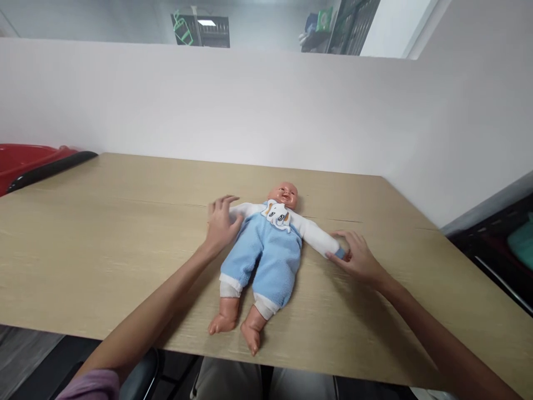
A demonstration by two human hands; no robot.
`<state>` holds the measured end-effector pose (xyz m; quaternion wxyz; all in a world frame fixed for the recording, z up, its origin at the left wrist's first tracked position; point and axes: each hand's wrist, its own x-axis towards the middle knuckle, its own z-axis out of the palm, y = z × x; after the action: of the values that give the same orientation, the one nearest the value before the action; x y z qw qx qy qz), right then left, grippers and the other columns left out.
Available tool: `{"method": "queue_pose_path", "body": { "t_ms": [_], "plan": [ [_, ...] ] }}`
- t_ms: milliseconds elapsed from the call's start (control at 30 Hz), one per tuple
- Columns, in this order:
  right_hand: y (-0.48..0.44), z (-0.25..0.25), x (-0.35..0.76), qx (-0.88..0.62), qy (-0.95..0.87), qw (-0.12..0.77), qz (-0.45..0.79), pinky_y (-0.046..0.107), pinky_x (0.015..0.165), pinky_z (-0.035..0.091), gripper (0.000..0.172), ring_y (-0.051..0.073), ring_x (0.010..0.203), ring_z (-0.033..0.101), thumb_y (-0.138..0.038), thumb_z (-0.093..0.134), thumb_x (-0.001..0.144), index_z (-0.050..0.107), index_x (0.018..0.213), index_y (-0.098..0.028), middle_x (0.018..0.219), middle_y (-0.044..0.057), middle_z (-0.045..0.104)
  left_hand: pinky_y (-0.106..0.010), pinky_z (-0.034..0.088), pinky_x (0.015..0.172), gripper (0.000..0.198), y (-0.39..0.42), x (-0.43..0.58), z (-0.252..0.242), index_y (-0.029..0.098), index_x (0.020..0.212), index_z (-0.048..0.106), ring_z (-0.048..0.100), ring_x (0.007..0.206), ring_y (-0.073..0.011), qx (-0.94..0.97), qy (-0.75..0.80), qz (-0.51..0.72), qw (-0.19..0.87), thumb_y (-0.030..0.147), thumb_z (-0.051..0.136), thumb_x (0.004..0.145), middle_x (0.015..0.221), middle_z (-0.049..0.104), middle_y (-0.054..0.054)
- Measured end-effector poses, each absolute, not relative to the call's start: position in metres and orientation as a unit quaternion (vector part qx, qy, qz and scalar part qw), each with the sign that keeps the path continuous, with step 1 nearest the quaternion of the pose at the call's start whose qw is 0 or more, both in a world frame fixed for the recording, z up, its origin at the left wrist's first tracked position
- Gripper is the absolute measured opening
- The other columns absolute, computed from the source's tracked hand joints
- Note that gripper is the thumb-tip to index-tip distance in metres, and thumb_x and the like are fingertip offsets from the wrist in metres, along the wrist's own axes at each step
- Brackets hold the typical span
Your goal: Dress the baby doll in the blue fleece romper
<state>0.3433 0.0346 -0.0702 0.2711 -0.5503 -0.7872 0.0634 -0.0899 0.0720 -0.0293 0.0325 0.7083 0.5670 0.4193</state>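
Baby doll (268, 250) in a blue romper, laid face up near the middle of the wooden table (104, 239). One white sleeve is covered by the left hand (220, 225), fingers loosely spread. The blue cuff (340, 253) of the other sleeve is pinched between thumb and fingers of the right hand (360, 258).

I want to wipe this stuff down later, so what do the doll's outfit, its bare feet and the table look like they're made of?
Outfit: soft fleece, judging by its fuzzy matte nap. Bare feet: probably vinyl or plastic, smooth with a slight sheen. Table: likely wood-grain laminate, pale and matte with fine printed-looking streaks.
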Motion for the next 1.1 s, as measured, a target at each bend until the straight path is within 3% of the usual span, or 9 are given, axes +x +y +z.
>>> {"method": "queue_pose_path", "body": {
  "t_ms": [100, 167, 300, 400, 567, 667, 800, 933, 1100],
  "plan": [
    [0.027, -0.073, 0.355, -0.532, -0.792, 0.255, 0.155, 0.056, 0.106, 0.058, 0.069, 0.041, 0.126, 0.072, -0.058, 0.08, 0.083, 0.062, 0.143, -0.029, 0.137, 0.016, 0.075, -0.048, 0.039, 0.123, 0.031, 0.069, -0.046, 0.002, 0.025, 0.13, 0.07, 0.057, 0.14, -0.032, 0.816, 0.408, 0.401, 0.083, 0.038, 0.053, 0.109, 0.142, 0.07, -0.012],
    [0.025, -0.065, 0.355, -0.521, -0.786, 0.257, 0.213, 0.052, 0.101, 0.062, 0.066, 0.038, 0.122, 0.075, -0.053, 0.079, 0.085, 0.061, 0.145, -0.031, 0.137, 0.014, 0.076, -0.048, 0.042, 0.122, 0.028, 0.073, -0.015, 0.012, 0.027, 0.128, 0.073, 0.059, 0.139, -0.0325, 0.879, 0.32, 0.333, 0.117, 0.036, 0.056, 0.107, 0.142, 0.07, -0.011],
    [0.023, -0.042, 0.345, -0.53, -0.765, 0.296, 0.213, 0.049, 0.099, 0.063, 0.047, 0.035, 0.114, 0.078, -0.045, 0.078, 0.087, 0.068, 0.131, -0.031, 0.126, 0.011, 0.08, -0.055, 0.046, 0.112, 0.012, 0.093, 0.026, 0.01, 0.024, 0.095, 0.078, 0.067, 0.119, -0.041, 0.921, 0.299, 0.208, 0.14, 0.023, 0.078, 0.083, 0.114, 0.076, -0.015],
    [0.025, -0.036, 0.333, -0.53, -0.737, 0.37, 0.196, 0.047, 0.098, 0.062, 0.042, 0.035, 0.112, 0.076, -0.045, 0.083, 0.084, 0.072, 0.121, -0.029, 0.122, 0.011, 0.08, -0.053, 0.049, 0.107, 0.014, 0.104, 0.033, 0.008, 0.024, 0.077, 0.071, 0.067, 0.114, -0.0415, 0.922, 0.324, 0.17, 0.125, 0.021, 0.084, 0.072, 0.101, 0.075, -0.015],
    [0.046, -0.043, 0.31, -0.496, -0.667, 0.509, 0.224, 0.039, 0.08, 0.059, 0.037, 0.026, 0.088, 0.07, -0.052, 0.088, 0.082, 0.066, 0.097, -0.027, 0.096, 0.005, 0.072, -0.048, 0.05, 0.106, 0.017, 0.11, 0.023, 0.019, 0.021, 0.095, 0.071, 0.063, 0.122, -0.0367, 0.941, 0.316, 0.067, 0.101, 0.036, 0.075, 0.087, 0.115, 0.075, -0.013],
    [0.061, -0.045, 0.291, -0.492, -0.66, 0.535, 0.189, 0.033, 0.067, 0.049, 0.038, 0.019, 0.072, 0.056, -0.049, 0.09, 0.08, 0.061, 0.088, -0.027, 0.077, -0.003, 0.058, -0.044, 0.05, 0.104, 0.017, 0.113, 0.019, 0.018, 0.02, 0.107, 0.069, 0.064, 0.119, -0.0321, 0.951, 0.277, 0.081, 0.112, 0.03, 0.068, 0.094, 0.117, 0.074, -0.011],
    [0.071, -0.056, 0.262, -0.474, -0.694, 0.507, 0.188, 0.032, 0.068, 0.045, 0.03, 0.018, 0.072, 0.053, -0.035, 0.086, 0.079, 0.06, 0.089, -0.026, 0.08, -0.002, 0.062, -0.039, 0.05, 0.1, 0.017, 0.115, 0.017, 0.011, 0.022, 0.113, 0.067, 0.066, 0.108, -0.0271, 0.968, 0.155, 0.143, 0.136, 0.022, 0.061, 0.098, 0.11, 0.075, -0.008],
    [0.069, -0.076, 0.239, -0.489, -0.663, 0.52, 0.224, 0.03, 0.064, 0.042, 0.031, 0.017, 0.069, 0.051, -0.027, 0.082, 0.076, 0.055, 0.092, -0.026, 0.08, -0.004, 0.058, -0.042, 0.049, 0.1, 0.02, 0.113, 0.012, 0.011, 0.023, 0.113, 0.069, 0.064, 0.105, -0.0285, 0.966, 0.116, 0.2, 0.116, 0.032, 0.052, 0.109, 0.109, 0.075, -0.011],
    [0.062, -0.083, 0.23, -0.496, -0.703, 0.496, 0.116, 0.034, 0.069, 0.043, 0.025, 0.023, 0.078, 0.054, -0.019, 0.071, 0.077, 0.052, 0.089, -0.027, 0.084, -0.001, 0.055, -0.044, 0.048, 0.102, 0.031, 0.112, 0.015, 0.013, 0.021, 0.115, 0.072, 0.064, 0.108, -0.0288, 0.934, 0.152, 0.278, 0.166, 0.042, 0.05, 0.113, 0.115, 0.075, -0.013]
  ]
}}
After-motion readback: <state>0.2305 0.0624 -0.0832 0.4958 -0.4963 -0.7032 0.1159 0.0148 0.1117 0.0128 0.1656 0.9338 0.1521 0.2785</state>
